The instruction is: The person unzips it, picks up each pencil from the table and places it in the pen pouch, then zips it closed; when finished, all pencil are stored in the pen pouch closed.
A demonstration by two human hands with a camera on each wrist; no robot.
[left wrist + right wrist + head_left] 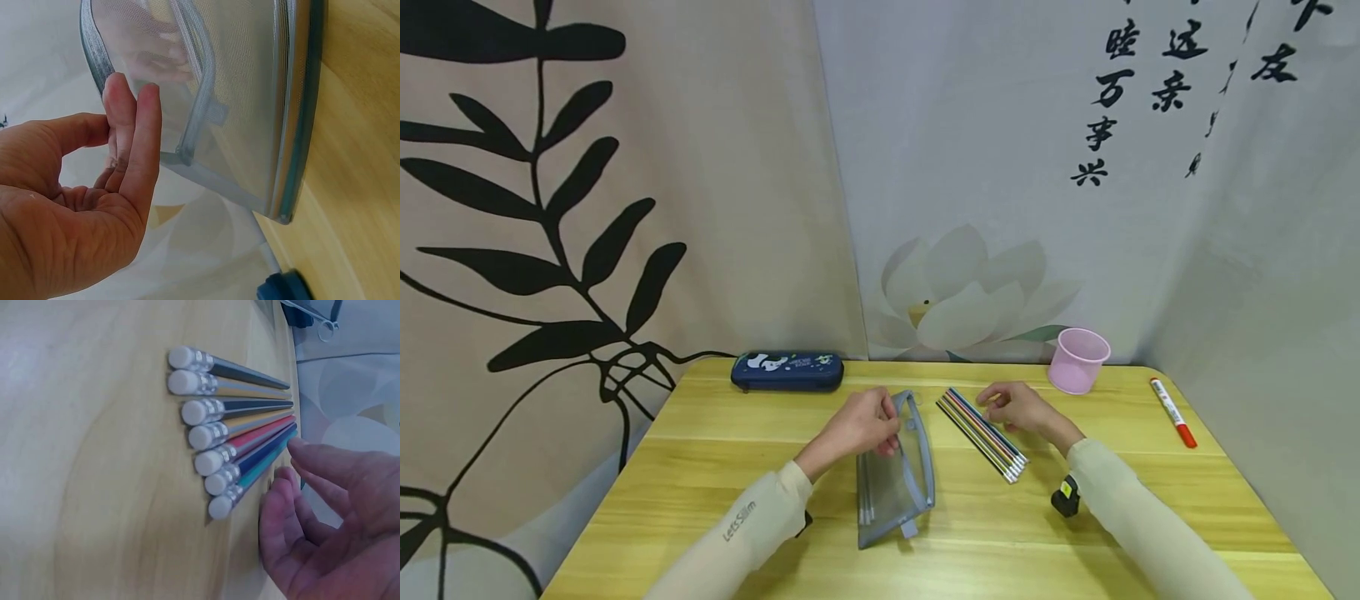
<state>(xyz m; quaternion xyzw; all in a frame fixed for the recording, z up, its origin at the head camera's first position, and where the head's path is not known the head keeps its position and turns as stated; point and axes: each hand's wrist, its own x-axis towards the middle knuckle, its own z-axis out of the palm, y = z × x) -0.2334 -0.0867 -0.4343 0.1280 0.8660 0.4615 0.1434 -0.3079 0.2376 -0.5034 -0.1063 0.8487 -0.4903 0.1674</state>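
A grey see-through mesh zipper pouch [891,487] stands tilted on the table, its zipper side parted; long thin pieces show through the mesh along its left side. My left hand [867,422] pinches the pouch's far upper edge between thumb and fingers. In the left wrist view the mesh pouch [244,112] spreads beyond the left hand [94,194]. Several pencils [981,437] in different colours lie side by side right of the pouch, white erasers toward me. My right hand [1018,407] hovers at their far right side, fingers loosely bent, thumb tip right at the outermost pencil [253,472].
A navy pencil case [787,372] lies at the back left of the wooden table [700,500]. At the back right stands a pink cup [1078,362], with a white and red marker [1173,412] near the right edge. A printed cloth wall rises behind the table.
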